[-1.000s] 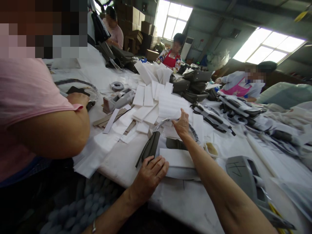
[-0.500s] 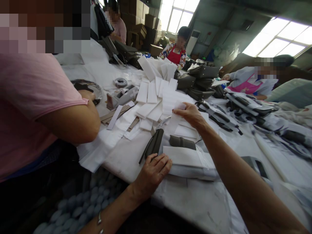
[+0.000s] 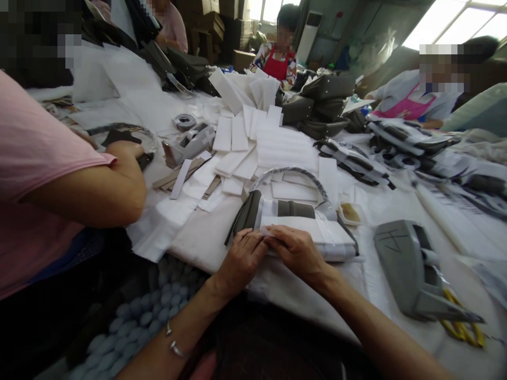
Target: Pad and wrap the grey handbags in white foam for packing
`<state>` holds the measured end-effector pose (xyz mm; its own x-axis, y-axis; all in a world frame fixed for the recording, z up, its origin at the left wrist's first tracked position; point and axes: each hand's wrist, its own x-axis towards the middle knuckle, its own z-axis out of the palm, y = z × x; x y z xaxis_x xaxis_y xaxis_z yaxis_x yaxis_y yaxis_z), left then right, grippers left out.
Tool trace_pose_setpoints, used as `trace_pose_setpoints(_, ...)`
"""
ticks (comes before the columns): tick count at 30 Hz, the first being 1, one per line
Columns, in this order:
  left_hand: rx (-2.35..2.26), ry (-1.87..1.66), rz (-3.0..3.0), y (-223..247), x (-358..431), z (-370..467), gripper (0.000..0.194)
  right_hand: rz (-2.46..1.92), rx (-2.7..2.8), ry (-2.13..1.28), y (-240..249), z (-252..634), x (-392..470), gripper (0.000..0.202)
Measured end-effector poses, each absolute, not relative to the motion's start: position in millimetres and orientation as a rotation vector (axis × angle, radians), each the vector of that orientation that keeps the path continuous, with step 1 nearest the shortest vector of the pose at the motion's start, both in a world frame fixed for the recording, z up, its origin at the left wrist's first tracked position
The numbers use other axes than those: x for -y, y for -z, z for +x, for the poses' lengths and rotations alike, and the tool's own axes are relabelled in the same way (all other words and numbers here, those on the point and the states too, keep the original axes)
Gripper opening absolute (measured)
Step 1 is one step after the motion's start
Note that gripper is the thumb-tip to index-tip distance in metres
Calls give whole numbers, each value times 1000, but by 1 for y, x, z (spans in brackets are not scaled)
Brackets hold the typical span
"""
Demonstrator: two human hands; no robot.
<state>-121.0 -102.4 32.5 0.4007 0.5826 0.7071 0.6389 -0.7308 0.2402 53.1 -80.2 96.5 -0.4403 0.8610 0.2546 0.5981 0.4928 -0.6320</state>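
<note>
A dark grey-green handbag [image 3: 247,211] lies near the table's front edge, its arched handle [image 3: 287,171] wrapped in clear film. White foam sheeting [image 3: 297,224] covers much of its front, leaving a dark strap tab [image 3: 295,209] exposed. At the bag's lower left, my left hand [image 3: 242,258] has its bent fingers closed over the near edge. Beside it, almost touching, my right hand [image 3: 297,252] pinches a bit of white foam against the bag's front. Both hands hide the foam's lower left part.
White foam pieces [image 3: 233,134] are heaped behind the bag. To the right stand a grey tape dispenser [image 3: 400,269], yellow-handled scissors [image 3: 463,327] and a small dish [image 3: 350,212]. A co-worker's arm [image 3: 91,195] is close on the left. More dark bags [image 3: 325,105] lie further back.
My right hand has come down from above the bag to its front, beside my left hand, bringing the white foam strip down. The wrapped handle now shows fully. The view has shifted.
</note>
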Motion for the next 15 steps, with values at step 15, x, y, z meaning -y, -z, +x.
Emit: trace_pose_setpoints(15,1104,1165,-2681,-34,102,-124,48,-921,2258,-3,-75,62,104,21)
